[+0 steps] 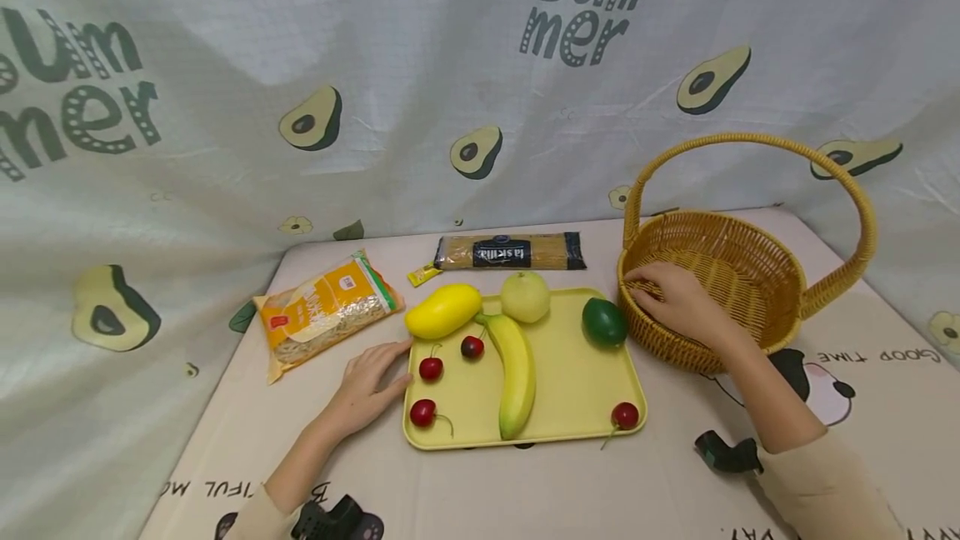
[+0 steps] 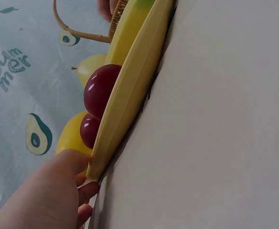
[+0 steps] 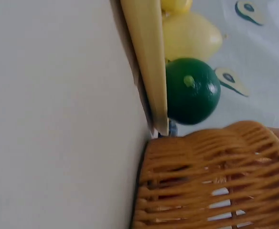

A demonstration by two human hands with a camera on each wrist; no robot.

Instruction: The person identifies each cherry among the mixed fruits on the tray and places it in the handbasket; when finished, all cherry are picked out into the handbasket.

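My left hand [image 1: 371, 386] lies at the left edge of the yellow tray [image 1: 566, 390], with fingers and thumb touching its rim. Over the left side of the wicker basket [image 1: 731, 286] is my right hand [image 1: 678, 298], its fingertips at the rim. In the right wrist view the basket's wall [image 3: 216, 176] hides most of that hand. On the tray are a banana [image 1: 517, 377], a mango [image 1: 444, 312], a pale round fruit [image 1: 525, 297], a green avocado-like fruit [image 1: 604, 322] and several dark red cherries [image 1: 423, 413].
Left of the tray lies an orange-and-clear food bag [image 1: 330, 311]. Behind it are a pasta packet [image 1: 510, 252] and a small yellow sachet [image 1: 424, 274]. The basket's tall handle [image 1: 750, 138] arches upward. A printed cloth [image 1: 397, 90] hangs along the back.
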